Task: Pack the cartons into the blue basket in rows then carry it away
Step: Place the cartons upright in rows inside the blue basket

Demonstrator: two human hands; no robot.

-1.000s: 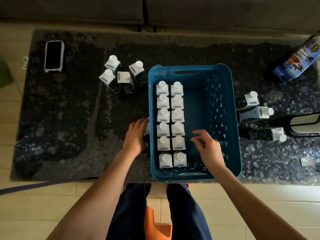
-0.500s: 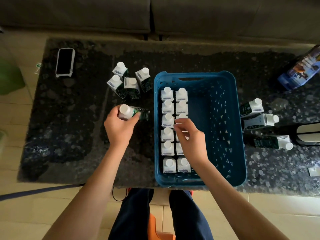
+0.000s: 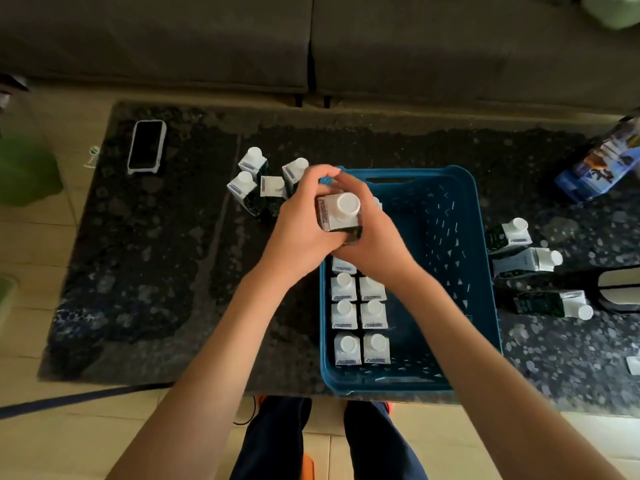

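The blue basket [image 3: 481, 271] stands on the dark stone table, with two rows of white-capped cartons [image 3: 358, 317] along its left side. Its right half holds nothing. Both hands meet above the basket's left edge around one upright carton [image 3: 339, 214] with a white cap. My left hand [image 3: 301, 223] wraps it from the left and my right hand [image 3: 374, 237] from the right and below. The hands hide the far cartons in the rows.
Several upright cartons [image 3: 259, 183] cluster left of the basket. Three cartons [image 3: 519, 259] lie on their sides to its right. A phone [image 3: 146, 146] lies at the far left of the table, a blue bag [image 3: 599, 164] at the far right. A sofa [image 3: 311, 39] is behind.
My left hand has lifted a carton from the table left of the basket and brought it over the basket's left edge. My right hand rose from the rows and closed on the same carton.
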